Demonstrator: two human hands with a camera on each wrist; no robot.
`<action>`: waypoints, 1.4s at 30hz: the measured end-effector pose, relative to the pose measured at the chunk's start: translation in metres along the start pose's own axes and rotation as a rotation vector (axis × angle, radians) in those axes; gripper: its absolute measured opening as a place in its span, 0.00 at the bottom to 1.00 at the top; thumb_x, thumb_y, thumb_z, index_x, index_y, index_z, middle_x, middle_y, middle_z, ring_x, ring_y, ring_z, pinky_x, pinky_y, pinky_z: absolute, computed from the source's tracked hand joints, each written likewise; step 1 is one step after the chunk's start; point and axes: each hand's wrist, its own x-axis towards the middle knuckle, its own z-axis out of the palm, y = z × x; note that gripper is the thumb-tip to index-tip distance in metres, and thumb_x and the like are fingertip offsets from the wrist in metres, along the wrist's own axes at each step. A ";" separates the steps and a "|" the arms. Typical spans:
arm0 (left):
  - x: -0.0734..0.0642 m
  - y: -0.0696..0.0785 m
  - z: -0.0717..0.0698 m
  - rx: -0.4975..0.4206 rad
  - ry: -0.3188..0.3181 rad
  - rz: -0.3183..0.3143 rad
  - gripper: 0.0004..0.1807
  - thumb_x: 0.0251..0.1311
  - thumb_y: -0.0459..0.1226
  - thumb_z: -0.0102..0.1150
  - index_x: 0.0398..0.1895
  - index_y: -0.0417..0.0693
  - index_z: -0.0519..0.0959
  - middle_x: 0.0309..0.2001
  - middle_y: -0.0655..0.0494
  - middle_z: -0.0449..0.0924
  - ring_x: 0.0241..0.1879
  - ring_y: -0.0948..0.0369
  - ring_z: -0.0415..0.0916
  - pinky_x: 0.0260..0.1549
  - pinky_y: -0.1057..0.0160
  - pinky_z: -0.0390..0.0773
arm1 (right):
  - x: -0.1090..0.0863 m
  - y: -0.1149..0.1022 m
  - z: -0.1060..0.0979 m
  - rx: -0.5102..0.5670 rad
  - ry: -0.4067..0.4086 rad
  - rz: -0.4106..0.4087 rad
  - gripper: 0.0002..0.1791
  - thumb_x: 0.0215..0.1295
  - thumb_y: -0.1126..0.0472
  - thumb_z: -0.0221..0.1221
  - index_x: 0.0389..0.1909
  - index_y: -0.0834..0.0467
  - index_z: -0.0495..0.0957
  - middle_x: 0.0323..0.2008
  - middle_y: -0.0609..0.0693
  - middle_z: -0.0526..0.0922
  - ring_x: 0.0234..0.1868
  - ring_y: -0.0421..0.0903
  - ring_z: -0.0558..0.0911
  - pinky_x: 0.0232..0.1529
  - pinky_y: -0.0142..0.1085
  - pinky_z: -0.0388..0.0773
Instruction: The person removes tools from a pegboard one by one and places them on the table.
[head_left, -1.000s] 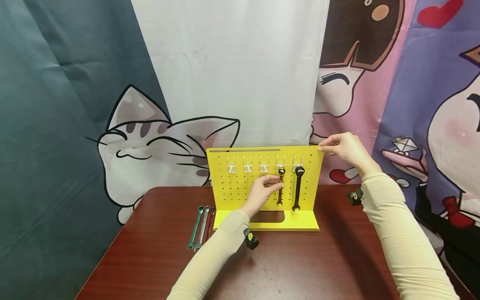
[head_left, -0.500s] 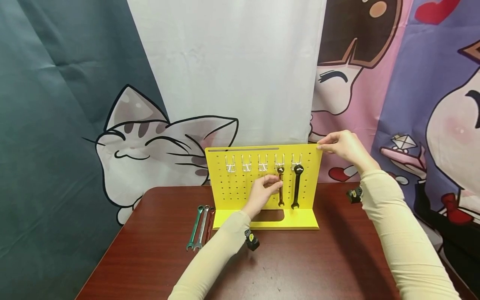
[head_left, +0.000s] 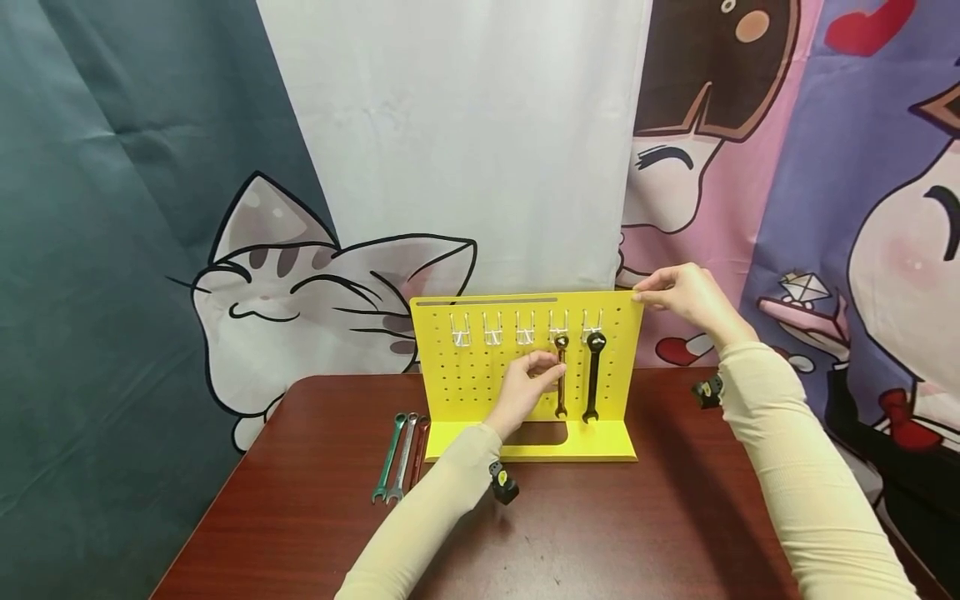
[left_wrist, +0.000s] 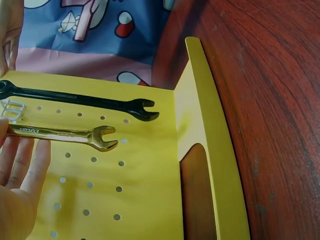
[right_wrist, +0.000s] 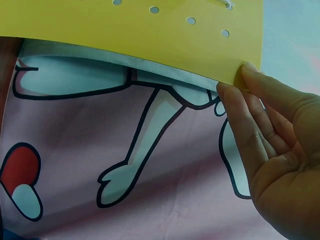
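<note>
Fingers of the left hand (head_left: 523, 390) were pinching the golden wrench (head_left: 561, 395) in the head view, its ring at the fourth of the white hooks (head_left: 461, 338); whether the hook already carried it, I could not tell. Compared with one second earlier, its lower end stood slightly lower on the yellow pegboard (head_left: 463, 406), while both hands kept their places. The right hand (head_left: 693, 302) grasped the board's upper right corner. Open room of the surface (head_left: 600, 533) stretched before the base (head_left: 602, 443) and to its right. Green wrench (head_left: 388, 458), silver wrench (head_left: 404, 460) and red wrench (head_left: 420, 448) lay close together by the base's left edge. On the fifth hook hung the black wrench (head_left: 593, 382).

From the left wrist, the golden wrench ran nearly parallel to the black one, well apart, its jawed end pointing to the base and some bare board between this end and the base.

From the right wrist, the thumb and a finger pinched the corner from two sides, and the printed curtain (right_wrist: 75, 150) showed beyond the board's side edge.
</note>
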 end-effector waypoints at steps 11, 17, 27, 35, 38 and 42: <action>-0.004 -0.004 -0.001 0.047 -0.035 0.045 0.13 0.65 0.38 0.67 0.47 0.39 0.83 0.42 0.53 0.83 0.41 0.61 0.80 0.42 0.61 0.85 | 0.000 -0.001 0.000 -0.002 -0.002 -0.003 0.18 0.63 0.52 0.70 0.47 0.61 0.86 0.33 0.54 0.90 0.35 0.46 0.89 0.36 0.32 0.76; -0.010 0.000 -0.002 0.050 -0.041 0.059 0.12 0.64 0.37 0.67 0.46 0.39 0.83 0.43 0.52 0.83 0.41 0.61 0.81 0.42 0.60 0.85 | 0.000 0.000 0.001 -0.006 0.004 0.002 0.17 0.64 0.53 0.70 0.47 0.60 0.87 0.34 0.54 0.90 0.35 0.49 0.89 0.44 0.40 0.75; -0.017 0.007 -0.002 0.048 -0.049 0.057 0.12 0.64 0.37 0.67 0.46 0.38 0.83 0.42 0.51 0.83 0.42 0.60 0.81 0.41 0.61 0.86 | 0.000 0.000 0.001 -0.013 0.008 -0.009 0.16 0.64 0.54 0.69 0.46 0.61 0.87 0.38 0.60 0.89 0.36 0.50 0.89 0.42 0.40 0.74; -0.021 0.010 -0.011 0.073 -0.052 0.050 0.12 0.65 0.37 0.67 0.47 0.39 0.84 0.43 0.51 0.83 0.42 0.61 0.80 0.41 0.60 0.86 | -0.001 0.000 0.001 -0.004 0.007 -0.002 0.17 0.64 0.54 0.69 0.47 0.61 0.86 0.37 0.59 0.89 0.35 0.50 0.89 0.43 0.39 0.75; -0.024 0.013 -0.019 0.100 -0.056 0.048 0.13 0.66 0.37 0.66 0.49 0.39 0.83 0.44 0.49 0.84 0.42 0.61 0.81 0.42 0.59 0.86 | -0.001 -0.001 0.001 -0.005 0.007 -0.001 0.17 0.64 0.54 0.70 0.47 0.61 0.86 0.37 0.59 0.89 0.36 0.50 0.89 0.42 0.39 0.75; -0.028 0.016 -0.032 0.132 -0.062 0.052 0.13 0.66 0.37 0.66 0.50 0.39 0.83 0.44 0.48 0.84 0.42 0.60 0.82 0.41 0.60 0.86 | -0.001 -0.002 0.001 -0.007 0.008 -0.001 0.17 0.64 0.54 0.69 0.47 0.61 0.87 0.37 0.59 0.89 0.35 0.50 0.89 0.43 0.40 0.75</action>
